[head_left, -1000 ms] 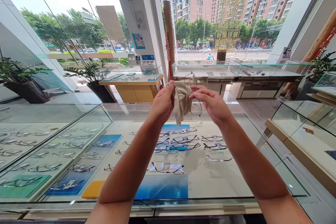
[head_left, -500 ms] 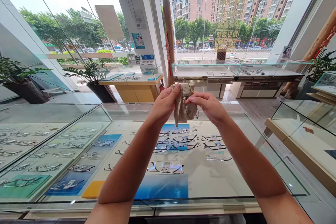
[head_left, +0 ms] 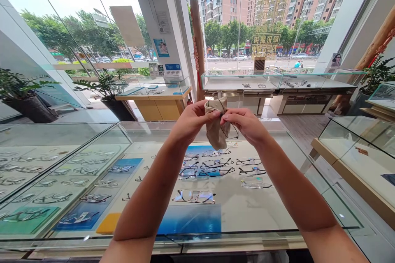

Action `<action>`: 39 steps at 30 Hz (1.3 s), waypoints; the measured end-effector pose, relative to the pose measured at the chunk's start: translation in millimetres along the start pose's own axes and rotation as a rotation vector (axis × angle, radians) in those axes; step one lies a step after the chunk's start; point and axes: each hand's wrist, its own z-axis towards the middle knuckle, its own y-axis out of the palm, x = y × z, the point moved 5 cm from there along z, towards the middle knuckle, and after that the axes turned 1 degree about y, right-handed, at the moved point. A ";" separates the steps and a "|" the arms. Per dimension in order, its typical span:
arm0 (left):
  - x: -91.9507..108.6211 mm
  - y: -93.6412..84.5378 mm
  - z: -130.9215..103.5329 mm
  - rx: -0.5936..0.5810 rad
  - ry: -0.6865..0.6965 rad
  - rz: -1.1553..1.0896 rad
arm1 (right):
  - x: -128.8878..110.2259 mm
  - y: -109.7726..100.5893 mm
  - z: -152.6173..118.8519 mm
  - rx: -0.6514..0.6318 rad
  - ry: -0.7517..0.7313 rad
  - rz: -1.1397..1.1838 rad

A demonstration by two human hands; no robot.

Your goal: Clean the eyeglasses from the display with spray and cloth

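Note:
A beige cloth [head_left: 216, 133] hangs from my left hand [head_left: 197, 118], whose thumb and fingers pinch it against a pair of thin-framed glasses [head_left: 233, 136]. My right hand [head_left: 243, 121] grips the frame of these glasses between thumb and fingers, close to the left fingertips. One lens rim shows below the right fingers; the cloth partly covers the rest. Both hands are above the far part of a glass display case [head_left: 247, 213], and rows of glasses [head_left: 194, 196] lie inside it under the glass.
A second glass case [head_left: 27, 197] with many glasses adjoins on the left. Another case [head_left: 358, 164] is on the right. Farther off are a wooden counter [head_left: 154, 109], glass showcases [head_left: 240, 80], potted plants [head_left: 108, 88] and a wooden post [head_left: 197, 45].
The cloth has been turned and bunched around the glasses, and its zigzag edge no longer faces me. My left thumb has moved down and right, nearer my right fingertips.

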 end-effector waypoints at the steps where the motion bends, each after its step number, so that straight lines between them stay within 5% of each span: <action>1: -0.7 1.1 0.2 0.001 0.004 -0.002 | 0.2 0.2 0.2 -0.001 -0.003 0.006; 12: -1.1 6.4 0.2 0.188 0.205 0.132 | -4.6 6.9 -2.1 -0.092 0.024 -0.008; 17: 0.4 11.9 0.3 0.100 0.200 0.105 | -5.8 2.5 -1.3 -0.073 0.004 0.016; 25: -3.8 7.3 5.6 0.150 0.149 -0.010 | -4.2 -5.1 0.7 -0.026 -0.008 0.003; 39: -10.0 17.9 6.1 0.059 0.033 -0.197 | -2.2 -6.1 2.1 0.061 -0.007 0.076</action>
